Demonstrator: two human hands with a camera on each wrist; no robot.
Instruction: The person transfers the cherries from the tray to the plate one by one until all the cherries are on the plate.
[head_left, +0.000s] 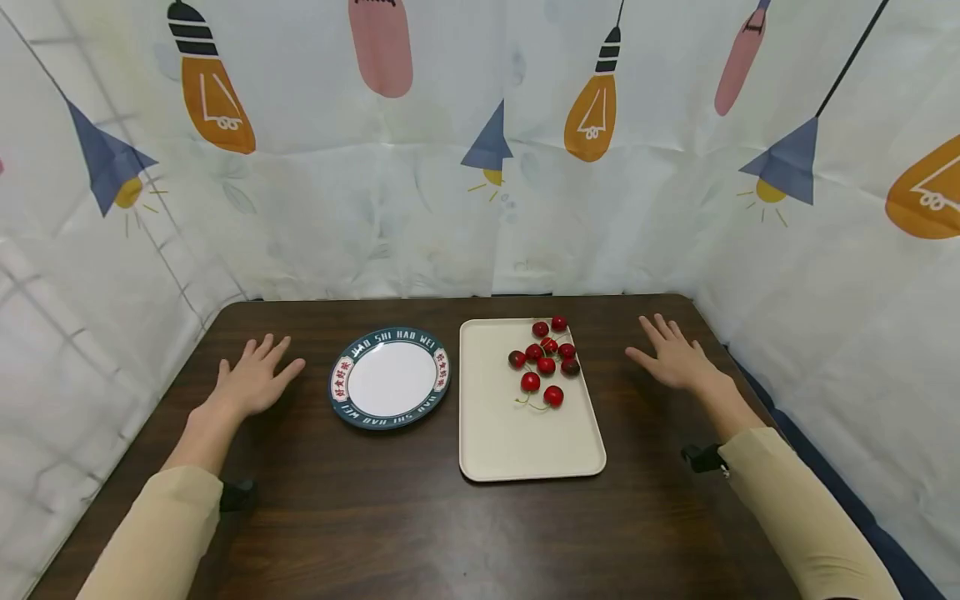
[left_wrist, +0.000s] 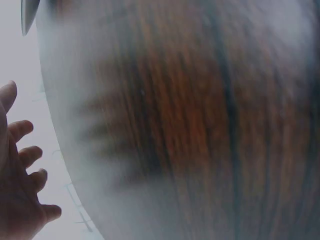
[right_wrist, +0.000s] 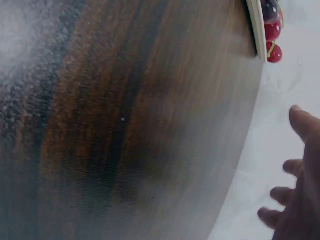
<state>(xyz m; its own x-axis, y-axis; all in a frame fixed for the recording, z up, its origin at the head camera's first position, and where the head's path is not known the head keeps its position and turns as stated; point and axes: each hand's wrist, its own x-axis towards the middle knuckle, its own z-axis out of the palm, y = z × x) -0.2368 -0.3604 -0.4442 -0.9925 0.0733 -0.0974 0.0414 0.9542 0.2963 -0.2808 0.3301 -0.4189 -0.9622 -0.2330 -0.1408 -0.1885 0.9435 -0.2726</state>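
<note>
Left hand [head_left: 252,382]: spread, empty.
Right hand [head_left: 677,358]: spread, empty.
Plate [head_left: 391,379]: right of left hand, bare.
Cherries [head_left: 546,366]: on tray [head_left: 517,446], left of right hand.
Progress: seemingly none; all handling left.

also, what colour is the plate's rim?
Plate rim: dark teal, white lettering, red characters on white panels; clearest in the head view.

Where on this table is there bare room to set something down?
The widest bare patch of table is in front, nearer you than the plate and tray. Another lies between tray and right hand. The tray's left side and near end are bare; cherries crowd its far right. The plate-tray gap is narrow.
</note>
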